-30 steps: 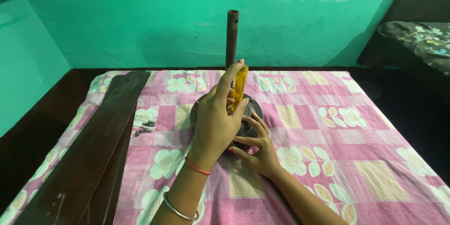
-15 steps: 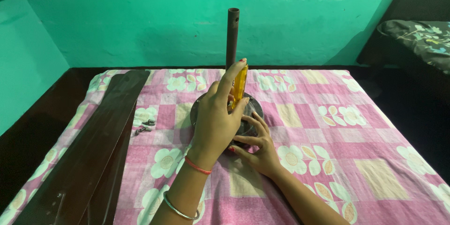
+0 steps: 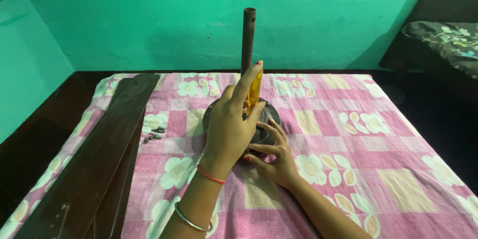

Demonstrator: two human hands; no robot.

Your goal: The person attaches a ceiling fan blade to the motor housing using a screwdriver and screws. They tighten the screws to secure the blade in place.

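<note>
The left hand (image 3: 230,124) wraps its fingers tight around a yellow screwdriver handle (image 3: 254,91) — held upright. The right hand (image 3: 275,155) rests spread fingers on the round dark fan motor (image 3: 213,115).

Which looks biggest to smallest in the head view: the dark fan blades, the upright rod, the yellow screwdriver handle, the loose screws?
1. dark fan blades, though nearest the camera
2. upright rod
3. yellow screwdriver handle, partly hidden by the left hand
4. loose screws

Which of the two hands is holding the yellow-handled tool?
The left hand grips the yellow-handled tool upright; the right hand lies flat against the round dark motor housing.
</note>
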